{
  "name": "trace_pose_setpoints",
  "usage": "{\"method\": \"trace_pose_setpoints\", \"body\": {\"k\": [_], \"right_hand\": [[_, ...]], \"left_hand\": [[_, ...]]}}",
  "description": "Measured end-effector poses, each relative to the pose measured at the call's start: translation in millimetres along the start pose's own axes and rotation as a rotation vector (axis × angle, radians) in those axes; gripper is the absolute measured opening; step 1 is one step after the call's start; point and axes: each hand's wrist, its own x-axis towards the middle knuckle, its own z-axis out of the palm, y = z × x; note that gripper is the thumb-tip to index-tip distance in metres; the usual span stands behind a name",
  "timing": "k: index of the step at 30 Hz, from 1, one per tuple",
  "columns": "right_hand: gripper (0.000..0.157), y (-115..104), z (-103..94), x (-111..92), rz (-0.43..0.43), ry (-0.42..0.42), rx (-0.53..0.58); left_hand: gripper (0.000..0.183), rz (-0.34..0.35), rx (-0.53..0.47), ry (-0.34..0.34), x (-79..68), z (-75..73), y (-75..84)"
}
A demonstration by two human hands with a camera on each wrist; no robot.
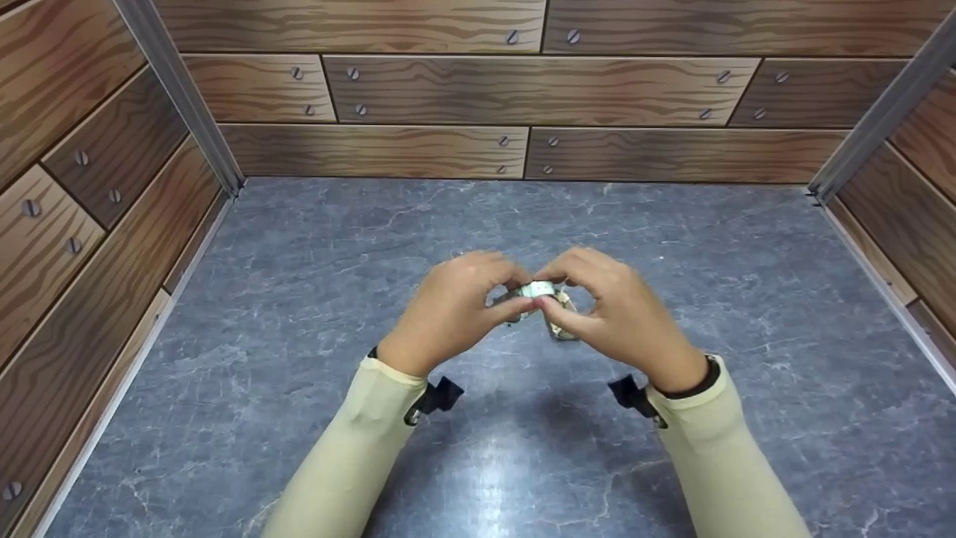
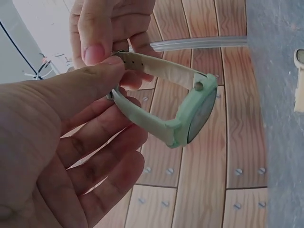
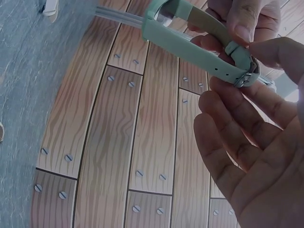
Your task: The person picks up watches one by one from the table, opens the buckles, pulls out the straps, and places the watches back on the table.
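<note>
Both hands hold a mint-green wristwatch (image 2: 147, 118) by its buckle end, its strap joined in a loop. In the left wrist view its round case hangs out to the right, face turned away. My left hand (image 1: 463, 299) pinches the strap between thumb and fingertips, the other fingers spread loosely. Opposite it, my right hand (image 1: 620, 310) pinches the strap by the metal buckle (image 3: 246, 78), where the strap end passes through. In the head view the hands nearly meet, and their fingers hide much of the watch (image 1: 538, 289).
A pale-strapped watch (image 2: 300, 71) lies on the grey marbled table (image 1: 299, 299), partly cut off by the left wrist view's edge. Beneath the right thumb in the head view shows a beige-and-metal item (image 1: 564, 321). Wood-patterned walls (image 1: 523, 90) stand behind and at both sides.
</note>
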Motion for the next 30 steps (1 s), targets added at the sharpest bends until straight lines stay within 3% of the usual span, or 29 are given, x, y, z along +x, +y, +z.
{"method": "trace_pose_setpoints", "body": {"k": [8, 30], "right_hand": [[0.014, -0.3, 1.9, 0.3, -0.009, 0.009, -0.043], [0.018, 4.0, 2.4, 1.6, -0.008, 0.012, -0.047]], "left_hand": [[0.022, 0.006, 0.026, 0.027, -1.8, -1.7, -1.1], [0.009, -0.001, 0.024, 0.013, 0.4, -1.5, -4.0]]}}
